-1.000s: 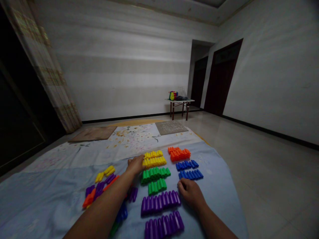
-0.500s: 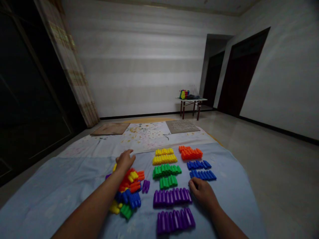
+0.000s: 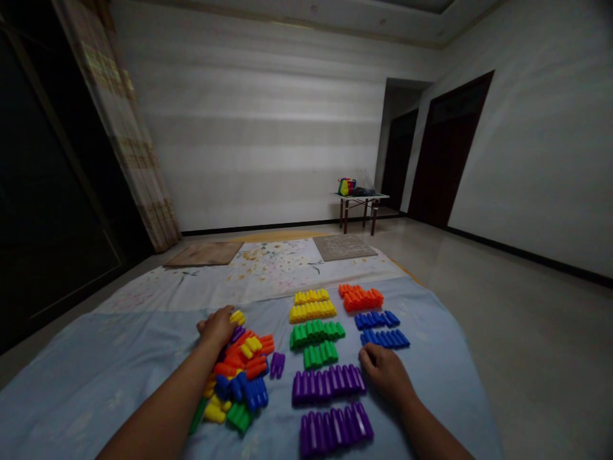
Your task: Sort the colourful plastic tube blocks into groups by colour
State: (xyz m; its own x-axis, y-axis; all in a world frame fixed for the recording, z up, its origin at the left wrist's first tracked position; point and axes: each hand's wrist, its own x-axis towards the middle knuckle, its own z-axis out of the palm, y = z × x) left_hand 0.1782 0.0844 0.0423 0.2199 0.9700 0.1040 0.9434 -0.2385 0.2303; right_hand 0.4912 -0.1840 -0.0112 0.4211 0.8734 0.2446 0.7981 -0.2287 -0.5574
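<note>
Lower left of centre, your left hand (image 3: 218,327) is at the upper edge of the pile (image 3: 234,358), just beside a yellow block (image 3: 238,318); its grip can't be told. Your right hand (image 3: 384,369) curls closed near the blue row (image 3: 385,338).

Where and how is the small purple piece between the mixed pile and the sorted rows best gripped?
Pinch the small purple piece across the middle, by its outer long sides, probably from above and slightly from the right. It appears to lie flat; the mixed pile crowds its left, while blue cloth shows on its right.
</note>
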